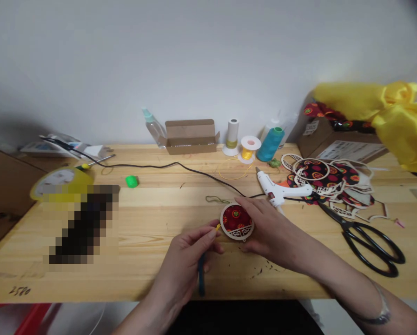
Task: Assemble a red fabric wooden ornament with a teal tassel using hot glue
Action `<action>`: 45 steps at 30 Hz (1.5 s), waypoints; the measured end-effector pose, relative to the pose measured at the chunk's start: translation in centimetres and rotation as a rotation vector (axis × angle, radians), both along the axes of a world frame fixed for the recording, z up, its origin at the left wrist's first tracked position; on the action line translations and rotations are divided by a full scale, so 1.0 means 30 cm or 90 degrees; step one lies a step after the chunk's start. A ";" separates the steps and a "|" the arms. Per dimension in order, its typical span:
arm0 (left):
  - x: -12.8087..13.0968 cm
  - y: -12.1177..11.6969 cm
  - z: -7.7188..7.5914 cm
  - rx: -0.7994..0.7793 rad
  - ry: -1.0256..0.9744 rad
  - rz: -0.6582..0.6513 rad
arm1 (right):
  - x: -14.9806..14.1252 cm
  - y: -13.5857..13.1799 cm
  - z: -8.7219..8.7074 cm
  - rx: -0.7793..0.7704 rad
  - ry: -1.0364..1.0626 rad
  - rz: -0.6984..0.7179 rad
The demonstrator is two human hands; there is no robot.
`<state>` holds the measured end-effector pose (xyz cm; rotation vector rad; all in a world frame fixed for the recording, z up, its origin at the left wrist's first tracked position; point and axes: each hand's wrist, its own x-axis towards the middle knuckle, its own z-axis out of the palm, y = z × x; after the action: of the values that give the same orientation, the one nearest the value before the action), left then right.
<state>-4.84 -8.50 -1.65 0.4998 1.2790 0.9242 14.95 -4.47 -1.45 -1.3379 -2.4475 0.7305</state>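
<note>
My right hand (pixel 269 228) is closed round the edge of a small round ornament (pixel 236 217), which has a pale fretwork frame and dark red patterned fabric. A thin olive cord loop (pixel 217 199) extends from behind its top. Thumb and forefinger of my left hand (pixel 194 249) pinch a short yellow cord (pixel 218 227) at the ornament's left edge. Below that hand hangs a blue tassel (pixel 201 277); whether it joins the yellow cord is hidden. A white glue gun (pixel 283 190) lies just beyond my right hand.
Black-handled scissors (pixel 368 239) and a pile of fretwork and fabric pieces (pixel 334 179) lie right. Thread spools (pixel 248 148), an open cardboard box (pixel 190 136) and a spray bottle (pixel 154 128) line the wall. A black cable (pixel 166 164) crosses the table; a green cap (pixel 131 181) sits left.
</note>
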 end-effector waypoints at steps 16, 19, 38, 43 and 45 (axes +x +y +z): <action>-0.001 0.016 -0.002 0.017 -0.001 -0.010 | -0.022 -0.008 -0.030 0.074 0.018 -0.028; -0.003 0.013 -0.004 0.017 -0.005 0.000 | -0.021 -0.006 -0.037 0.080 0.028 -0.029; -0.003 0.004 -0.020 0.022 0.004 -0.013 | -0.011 -0.006 -0.021 0.049 0.047 -0.036; 0.006 -0.007 -0.017 0.062 0.113 -0.084 | -0.002 0.000 -0.005 0.019 0.039 -0.045; 0.012 -0.011 -0.013 0.087 0.189 -0.119 | 0.003 0.002 -0.002 0.014 0.045 -0.043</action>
<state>-4.48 -8.83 -2.05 0.8745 1.4128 0.8025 15.06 -4.41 -1.52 -1.3563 -2.3363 0.7190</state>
